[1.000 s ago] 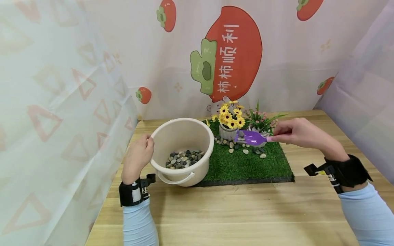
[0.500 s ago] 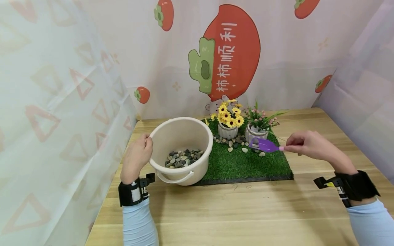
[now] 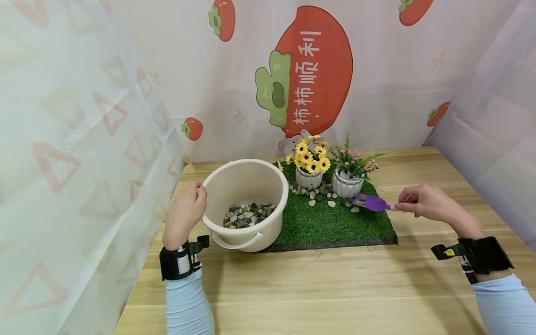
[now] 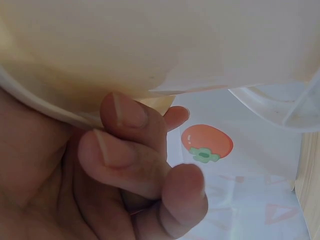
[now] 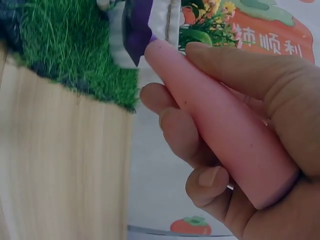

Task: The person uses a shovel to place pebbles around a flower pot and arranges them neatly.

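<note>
A beige bucket (image 3: pixel 274 230) with pebbles (image 3: pixel 247 215) in its bottom leans towards me at the left. My left hand (image 3: pixel 184 211) grips its rim; the left wrist view shows the fingers (image 4: pixel 120 155) curled over the edge. My right hand (image 3: pixel 431 204) holds a small purple shovel (image 3: pixel 372 203) by its pink handle (image 5: pixel 215 115), fingers wrapped round it. The shovel's blade is low over the right side of the artificial grass mat (image 3: pixel 331 228), in front of the white pot (image 3: pixel 347 186) of pink flowers. Some pebbles show at the blade's tip.
A second pot (image 3: pixel 309 179) with yellow flowers stands left of the pink one. Loose pebbles (image 3: pixel 322 190) lie around both pots on the mat. The wooden table (image 3: pixel 326 293) extends in front, and a printed cloth (image 3: pixel 389 93) hangs behind.
My right hand has moved right and down with the shovel, from in front of the pots to low over the mat's right side. The left hand still holds the bucket's rim.
</note>
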`<state>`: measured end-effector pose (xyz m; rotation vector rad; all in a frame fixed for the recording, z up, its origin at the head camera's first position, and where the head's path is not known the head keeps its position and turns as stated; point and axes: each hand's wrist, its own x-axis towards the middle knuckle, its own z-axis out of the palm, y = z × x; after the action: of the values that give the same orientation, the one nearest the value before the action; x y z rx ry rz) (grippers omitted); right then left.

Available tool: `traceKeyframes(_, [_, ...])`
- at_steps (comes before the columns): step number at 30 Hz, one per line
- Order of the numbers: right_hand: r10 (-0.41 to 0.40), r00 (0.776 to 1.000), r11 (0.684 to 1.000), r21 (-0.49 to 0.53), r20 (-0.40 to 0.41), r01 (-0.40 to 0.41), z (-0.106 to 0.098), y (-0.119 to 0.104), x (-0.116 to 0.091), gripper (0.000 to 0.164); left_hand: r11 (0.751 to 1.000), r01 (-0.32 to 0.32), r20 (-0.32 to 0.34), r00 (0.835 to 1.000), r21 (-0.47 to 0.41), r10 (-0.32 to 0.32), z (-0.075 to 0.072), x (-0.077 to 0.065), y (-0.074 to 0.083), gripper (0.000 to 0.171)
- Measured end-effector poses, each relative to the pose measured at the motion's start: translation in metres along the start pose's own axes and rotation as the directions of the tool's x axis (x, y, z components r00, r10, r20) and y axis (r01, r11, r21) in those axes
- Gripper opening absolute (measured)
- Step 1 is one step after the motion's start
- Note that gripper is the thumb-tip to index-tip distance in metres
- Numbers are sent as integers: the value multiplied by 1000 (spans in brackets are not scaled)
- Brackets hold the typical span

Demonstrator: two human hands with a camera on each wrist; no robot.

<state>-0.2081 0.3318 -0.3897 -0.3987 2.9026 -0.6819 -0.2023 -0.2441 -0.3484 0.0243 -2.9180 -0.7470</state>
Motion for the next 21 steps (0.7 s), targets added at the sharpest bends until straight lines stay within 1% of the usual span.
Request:
traceKeyframes(12, [17,1000,997,-79,26,-15,-13,-2,2,24,1000,-5,8,1000,-4,5,-1,1,0,53])
traceKeyframes(21, [26,999,994,-112,32,-22,-20,-3,2,22,1000,-6,14,1000,-3,7,-2,1,0,53])
